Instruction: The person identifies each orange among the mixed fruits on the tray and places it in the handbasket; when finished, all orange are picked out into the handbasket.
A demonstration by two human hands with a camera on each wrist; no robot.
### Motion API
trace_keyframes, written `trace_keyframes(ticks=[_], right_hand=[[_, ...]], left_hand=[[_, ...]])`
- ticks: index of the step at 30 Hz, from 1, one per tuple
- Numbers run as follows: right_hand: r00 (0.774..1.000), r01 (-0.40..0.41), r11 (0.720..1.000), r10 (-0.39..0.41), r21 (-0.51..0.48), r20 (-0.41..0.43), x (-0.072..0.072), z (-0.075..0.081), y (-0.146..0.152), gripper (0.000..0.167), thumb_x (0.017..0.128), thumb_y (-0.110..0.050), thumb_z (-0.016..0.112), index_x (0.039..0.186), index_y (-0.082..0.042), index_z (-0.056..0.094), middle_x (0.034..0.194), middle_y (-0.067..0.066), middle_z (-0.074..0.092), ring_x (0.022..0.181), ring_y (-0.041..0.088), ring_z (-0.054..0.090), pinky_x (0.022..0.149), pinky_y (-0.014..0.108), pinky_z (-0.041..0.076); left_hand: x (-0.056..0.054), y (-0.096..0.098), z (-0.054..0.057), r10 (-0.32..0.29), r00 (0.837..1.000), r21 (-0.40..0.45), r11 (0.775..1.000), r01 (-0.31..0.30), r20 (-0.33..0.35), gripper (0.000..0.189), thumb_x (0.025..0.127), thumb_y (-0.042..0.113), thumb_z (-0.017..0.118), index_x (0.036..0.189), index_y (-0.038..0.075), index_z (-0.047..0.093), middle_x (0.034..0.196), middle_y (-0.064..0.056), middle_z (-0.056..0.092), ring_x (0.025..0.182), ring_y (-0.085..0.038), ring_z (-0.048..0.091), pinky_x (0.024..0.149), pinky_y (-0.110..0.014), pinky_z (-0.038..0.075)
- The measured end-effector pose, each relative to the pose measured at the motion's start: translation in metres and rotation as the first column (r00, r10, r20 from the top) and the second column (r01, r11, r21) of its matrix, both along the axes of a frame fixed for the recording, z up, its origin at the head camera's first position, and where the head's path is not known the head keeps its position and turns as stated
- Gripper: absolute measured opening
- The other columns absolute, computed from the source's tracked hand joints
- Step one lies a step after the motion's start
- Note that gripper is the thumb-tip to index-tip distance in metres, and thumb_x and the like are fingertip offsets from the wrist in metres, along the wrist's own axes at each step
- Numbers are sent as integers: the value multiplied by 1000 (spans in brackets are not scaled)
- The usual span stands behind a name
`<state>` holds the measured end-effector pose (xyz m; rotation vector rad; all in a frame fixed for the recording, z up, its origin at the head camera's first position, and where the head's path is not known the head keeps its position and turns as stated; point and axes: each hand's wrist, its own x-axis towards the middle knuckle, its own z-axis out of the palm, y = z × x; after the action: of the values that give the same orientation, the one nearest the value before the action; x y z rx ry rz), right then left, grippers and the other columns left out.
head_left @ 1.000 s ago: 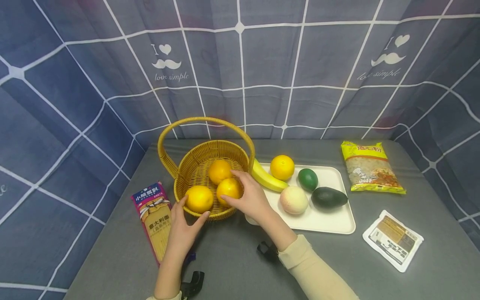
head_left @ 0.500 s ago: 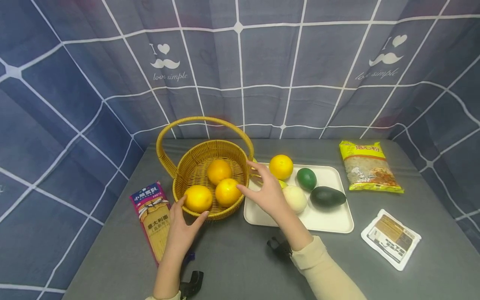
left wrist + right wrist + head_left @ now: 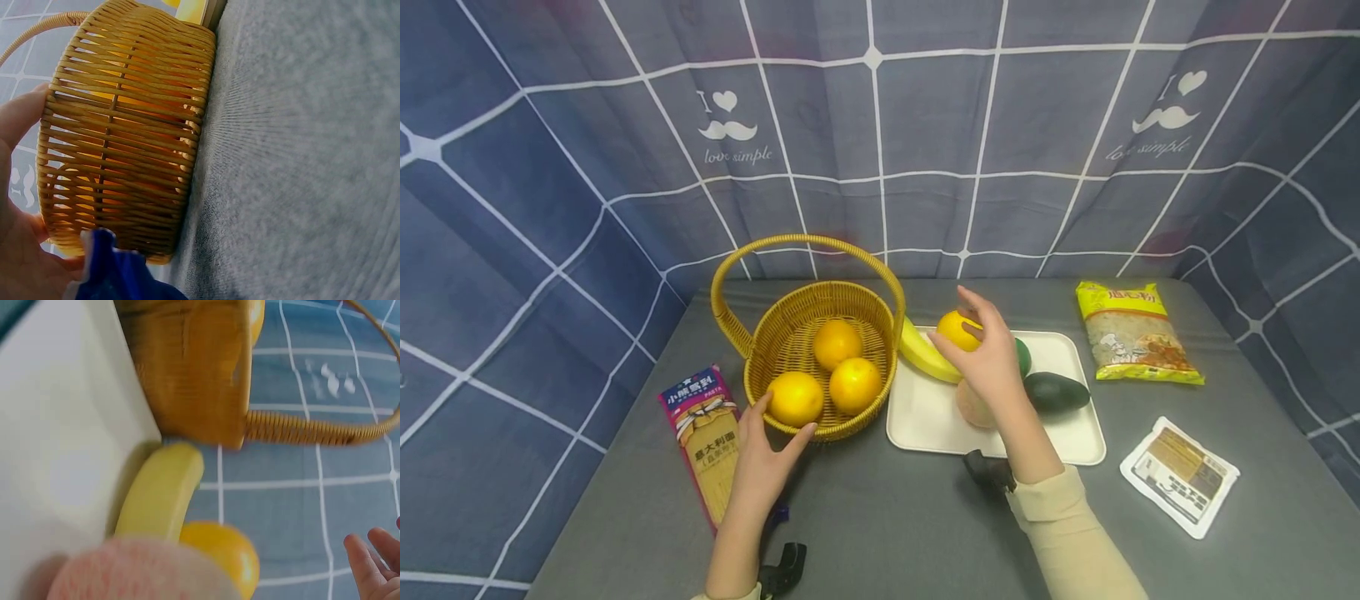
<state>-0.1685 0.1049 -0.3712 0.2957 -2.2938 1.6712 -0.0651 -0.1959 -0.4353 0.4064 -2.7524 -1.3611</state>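
Note:
At the near left rim of a wicker basket (image 3: pixel 872 333), my left hand (image 3: pixel 762 471) grips with thumb and fingers spread; the left wrist view shows digits at the rim and along the woven side (image 3: pixel 125 144). Inside lie an orange (image 3: pixel 838 343), another orange (image 3: pixel 856 386) and a yellower round fruit (image 3: pixel 796 398). My right hand (image 3: pixel 991 358) is over the white tray (image 3: pixel 917 429), fingers loosely spread round an orange (image 3: pixel 953 330) at its back edge, partly hiding it. Also on the tray are a banana (image 3: pixel 925 354), a peach (image 3: pixel 973 406), a small green fruit (image 3: pixel 1024 358) and an avocado (image 3: pixel 1057 392).
A pasta packet (image 3: pixel 703 442) lies left of the basket, partly under my left forearm. To the tray's right are a yellow noodle bag (image 3: pixel 1138 333) and a white sealed packet (image 3: pixel 1180 477). The tall basket handle (image 3: pixel 808 239) arches upward. A grid-patterned curtain (image 3: pixel 925 125) hangs behind.
My right hand has let go of the front right orange in the basket and moved right, out over the tray to the orange there. My left hand has stayed at the rim.

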Motion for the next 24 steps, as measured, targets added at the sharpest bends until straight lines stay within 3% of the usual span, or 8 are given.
trace_keyframes(ticks=[11, 18, 24], right_hand=[[990, 111, 992, -116, 68, 83, -26, -16, 33, 74, 83, -31, 77, 145, -9, 41, 145, 9, 43, 128, 30, 47, 103, 38, 41], [966, 88, 986, -119, 142, 229, -37, -26, 39, 86, 81, -47, 74, 149, -13, 34, 151, 12, 34, 132, 37, 41, 104, 48, 38], [952, 71, 975, -129, 208, 277, -42, -33, 41, 87, 83, -50, 71, 150, -13, 32, 152, 13, 33, 130, 39, 41, 101, 52, 40]], left_hand=[[0, 0, -1, 3, 1000, -1, 1000, -3, 5, 98, 81, 66, 62, 154, 18, 16, 158, -20, 5, 142, -43, 14, 106, -67, 18], [0, 0, -1, 5, 1000, -8, 1000, -5, 5, 98, 81, 65, 62, 154, 17, 17, 158, -20, 5, 142, -43, 14, 106, -67, 18], [0, 0, -1, 6, 1000, 0, 1000, -6, 4, 98, 81, 65, 63, 153, 17, 17, 158, -20, 5, 142, -43, 14, 106, -68, 18]])
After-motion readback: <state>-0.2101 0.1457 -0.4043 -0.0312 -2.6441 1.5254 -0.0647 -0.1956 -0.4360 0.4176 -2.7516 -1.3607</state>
